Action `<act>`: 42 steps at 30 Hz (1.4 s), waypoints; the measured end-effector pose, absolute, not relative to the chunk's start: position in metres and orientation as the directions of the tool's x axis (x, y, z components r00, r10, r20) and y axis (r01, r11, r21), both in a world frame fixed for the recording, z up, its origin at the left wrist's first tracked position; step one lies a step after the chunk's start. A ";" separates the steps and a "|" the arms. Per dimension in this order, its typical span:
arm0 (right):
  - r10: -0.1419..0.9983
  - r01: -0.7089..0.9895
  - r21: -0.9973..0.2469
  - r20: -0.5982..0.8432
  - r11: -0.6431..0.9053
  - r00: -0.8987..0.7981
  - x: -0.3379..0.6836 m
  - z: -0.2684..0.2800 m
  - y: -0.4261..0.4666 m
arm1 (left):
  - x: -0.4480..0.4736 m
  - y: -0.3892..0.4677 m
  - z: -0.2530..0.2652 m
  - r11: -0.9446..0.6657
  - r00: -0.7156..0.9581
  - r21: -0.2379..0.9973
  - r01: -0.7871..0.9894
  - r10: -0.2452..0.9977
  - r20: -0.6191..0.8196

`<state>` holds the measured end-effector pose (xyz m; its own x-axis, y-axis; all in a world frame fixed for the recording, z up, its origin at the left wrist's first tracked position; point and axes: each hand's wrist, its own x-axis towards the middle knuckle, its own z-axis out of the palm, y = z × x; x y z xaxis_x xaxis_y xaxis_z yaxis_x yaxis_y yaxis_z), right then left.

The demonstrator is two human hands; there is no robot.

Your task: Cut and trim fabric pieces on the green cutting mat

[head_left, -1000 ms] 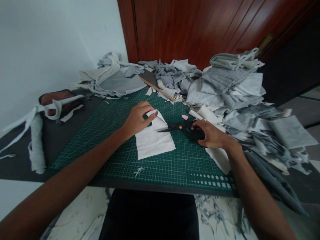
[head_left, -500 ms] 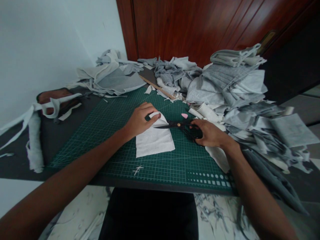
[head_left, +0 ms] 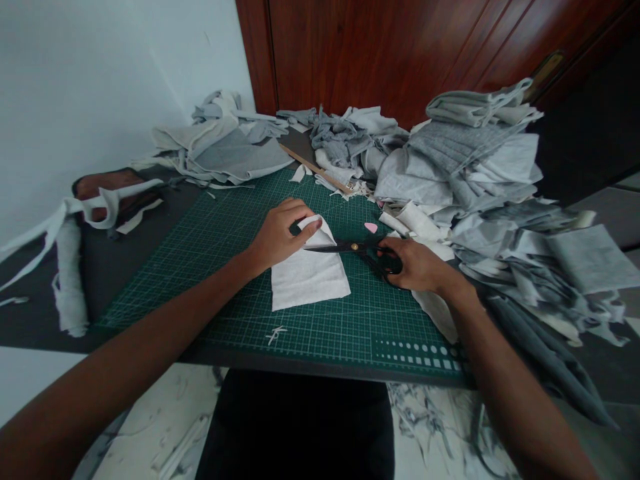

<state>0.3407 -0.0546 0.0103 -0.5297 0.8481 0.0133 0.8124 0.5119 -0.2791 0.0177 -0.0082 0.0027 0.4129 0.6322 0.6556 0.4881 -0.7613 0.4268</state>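
A white piece of fabric (head_left: 313, 283) lies on the green cutting mat (head_left: 220, 227), its far part lifted and folded up. My left hand (head_left: 280, 233) pinches that raised part between thumb and fingers. In my right hand (head_left: 415, 265) is a pair of black scissors (head_left: 355, 247), with the fingers through the handles. The blades point left and reach across the fabric at the fold, close to my left thumb. How far the blades are apart is hard to make out.
Heaped grey and white fabric (head_left: 460, 160) covers the right and back of the table. More cloth (head_left: 235, 160) lies at the back left, near a wooden stick (head_left: 315, 168). A pink chalk piece (head_left: 371, 227) sits beyond the scissors. Small white scraps (head_left: 275, 333) lie near the front edge.
The scissors have shifted slightly left along the fabric, and their blades look closer together. My left hand still holds the raised part. The whole view has shifted a little.
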 end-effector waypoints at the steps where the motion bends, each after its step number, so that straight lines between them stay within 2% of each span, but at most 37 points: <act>1: 0.849 0.816 -0.273 0.010 0.510 -0.528 0.340 0.011 -0.055 | 0.018 -0.008 0.003 -0.762 0.412 0.426 0.488 0.631 0.657; 6: 0.877 0.854 -0.247 -0.030 0.458 -0.479 0.338 0.013 -0.057 | 0.018 -0.008 0.002 -0.757 0.419 0.423 0.498 0.637 0.647; 15: 0.880 0.862 -0.227 -0.040 0.454 -0.474 0.339 0.015 -0.059 | 0.018 -0.007 0.000 -0.749 0.407 0.442 0.494 0.648 0.644; 22: 0.900 0.897 -0.080 0.012 0.434 -0.435 0.335 0.020 -0.062 | 0.018 -0.008 0.000 -0.747 0.422 0.441 0.497 0.652 0.629; 42: 0.909 0.908 -0.054 0.056 0.416 -0.413 0.340 0.017 -0.059 | 0.018 -0.007 0.000 -0.730 0.413 0.458 0.508 0.673 0.614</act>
